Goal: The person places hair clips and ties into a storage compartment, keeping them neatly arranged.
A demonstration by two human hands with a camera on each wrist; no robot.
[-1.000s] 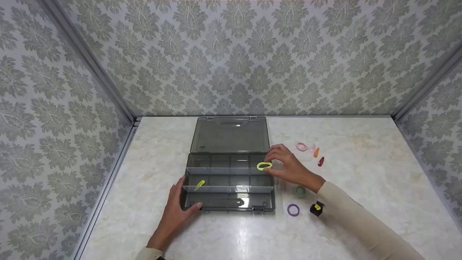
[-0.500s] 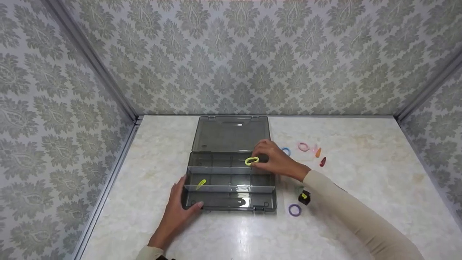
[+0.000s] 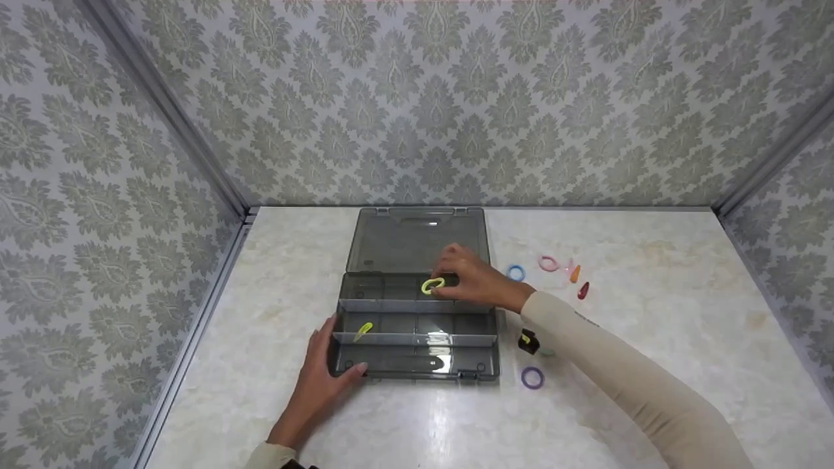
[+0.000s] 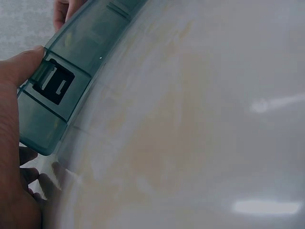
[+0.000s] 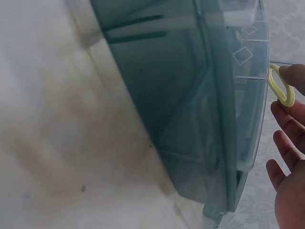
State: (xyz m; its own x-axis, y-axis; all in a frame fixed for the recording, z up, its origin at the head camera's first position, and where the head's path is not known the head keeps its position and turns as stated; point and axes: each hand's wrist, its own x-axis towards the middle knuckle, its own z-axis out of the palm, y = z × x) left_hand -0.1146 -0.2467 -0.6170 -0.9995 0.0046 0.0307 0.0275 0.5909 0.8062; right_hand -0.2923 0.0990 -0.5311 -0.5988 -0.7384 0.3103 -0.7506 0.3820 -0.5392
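Pinching the yellow hair tie [image 3: 425,287], the right hand [image 3: 474,279] is above the back row of the box [image 3: 417,376]; a light pinch should be enough, if the left hand [image 3: 317,372], gripping its near left corner, holds it steady.

Leaf-patterned, apparently papered walls [image 3: 436,104] edge a pale marbled tabletop [image 3: 677,312] showing white glare [image 3: 437,420].

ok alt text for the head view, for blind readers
The right hand pinches a yellow band above an open grey box gripped by the left hand. A yellow clip is inside; coloured rings and other clips lie to the right.
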